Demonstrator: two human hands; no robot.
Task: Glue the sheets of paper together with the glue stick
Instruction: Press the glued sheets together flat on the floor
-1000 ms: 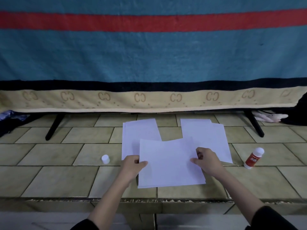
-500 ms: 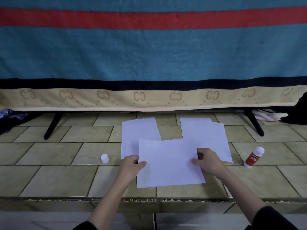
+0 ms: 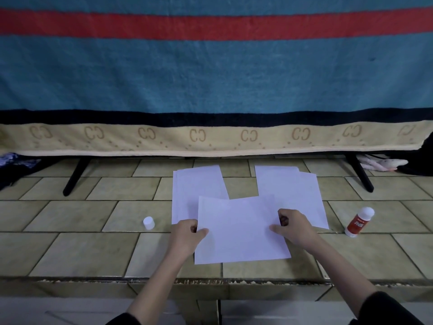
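A white sheet of paper (image 3: pixel 239 231) lies in front of me on the tiled surface, and both hands grip it. My left hand (image 3: pixel 187 238) pinches its left edge, thumb on top. My right hand (image 3: pixel 293 228) pinches its right edge. Behind it lie a left stack of sheets (image 3: pixel 196 186) and a right stack of sheets (image 3: pixel 288 188), both partly covered by the held sheet. The red and white glue stick (image 3: pixel 358 222) stands at the right, leaning slightly. Its white cap (image 3: pixel 149 223) sits apart at the left.
A teal blanket with a red stripe and beige border (image 3: pixel 210 90) hangs across the back. Two black stand legs (image 3: pixel 75 177) (image 3: pixel 360 174) rest on the tiles. The tiled surface's front edge (image 3: pixel 210 281) runs just below the sheet. Cloth lies at the far left and right.
The held sheet has stayed nearly in place, shifting only a little toward the left. Both hands keep their grip.
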